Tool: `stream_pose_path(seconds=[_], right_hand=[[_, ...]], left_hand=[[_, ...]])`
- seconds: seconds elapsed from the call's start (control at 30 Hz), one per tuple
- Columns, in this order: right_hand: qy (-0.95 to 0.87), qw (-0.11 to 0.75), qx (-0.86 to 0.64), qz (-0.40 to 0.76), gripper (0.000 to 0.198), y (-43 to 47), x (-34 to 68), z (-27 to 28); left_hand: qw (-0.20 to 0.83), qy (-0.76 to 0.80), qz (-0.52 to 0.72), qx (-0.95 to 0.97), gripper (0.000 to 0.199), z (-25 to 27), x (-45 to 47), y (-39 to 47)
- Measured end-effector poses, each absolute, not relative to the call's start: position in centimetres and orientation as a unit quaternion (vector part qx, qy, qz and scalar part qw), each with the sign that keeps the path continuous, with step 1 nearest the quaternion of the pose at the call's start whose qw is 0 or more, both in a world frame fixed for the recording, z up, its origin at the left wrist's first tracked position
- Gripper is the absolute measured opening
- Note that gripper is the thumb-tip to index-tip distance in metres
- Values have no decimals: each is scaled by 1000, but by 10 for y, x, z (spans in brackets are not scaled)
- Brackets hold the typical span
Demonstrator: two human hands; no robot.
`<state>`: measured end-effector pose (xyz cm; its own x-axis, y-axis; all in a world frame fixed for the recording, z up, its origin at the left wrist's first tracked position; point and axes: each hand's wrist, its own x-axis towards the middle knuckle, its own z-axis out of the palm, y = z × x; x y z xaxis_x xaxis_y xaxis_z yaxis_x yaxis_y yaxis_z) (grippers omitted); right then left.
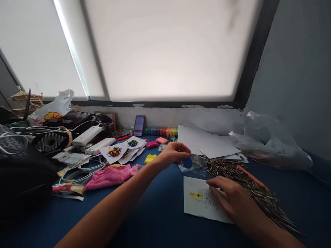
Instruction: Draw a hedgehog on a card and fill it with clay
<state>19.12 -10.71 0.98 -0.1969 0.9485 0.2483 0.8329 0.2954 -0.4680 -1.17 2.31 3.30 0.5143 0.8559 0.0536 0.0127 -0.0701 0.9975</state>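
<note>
The two hands were apart from each other. The left hand (174, 155), near the middle of the frame, had its thumb and fingertips close together at the edge of a clear plastic packet (198, 165); I could not tell whether they gripped it. The right hand (229, 196), lower right of centre, lay over the right part of a white card (196, 212), its thumb and forefinger reaching toward the middle; whether they pinched anything could not be told. The card lay flat on the blue surface (147, 213), bearing a drawn animal with a yellow head, partly hidden by that hand. Just beside it, on the right, spread a heap of striped seeds (230, 172) with an orange strip (252, 177) among them. White sheets (199, 137) lay behind the packet, and a clear plastic bag (274, 144) stood at the right of the frame. Left of centre were a yellow pack (150, 158), a pink pack (151, 144), decorated paper pieces (125, 153) and a pink cloth (108, 177). A black bag (23, 182) filled the lower left
</note>
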Motion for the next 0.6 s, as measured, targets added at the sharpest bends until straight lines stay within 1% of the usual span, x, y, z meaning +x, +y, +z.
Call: stream_pose_path(seconds=[0.1,0.2,0.33,0.43,0.5,0.6], right_hand=[[-707,304,-611,188,36,-107,190,20],[-660,355,-608,263,43,-106,191,27],[-625,377,-591,343,45,-105,190,31],[-618,383,-586,358,46,-107,189,32],[-618,393,-584,351,46,-107,190,33],[-615,412,-582,336,42,-106,193,33]], left_hand=[[616,339,356,616,23,35,-7,17],[637,322,342,611,25,38,-3,9],[643,291,332,625,27,39,2,3],[643,284,330,630,29,37,3,0],[649,276,324,631,36,34,4,-1],[686,249,271,628,48,29,6,-4]])
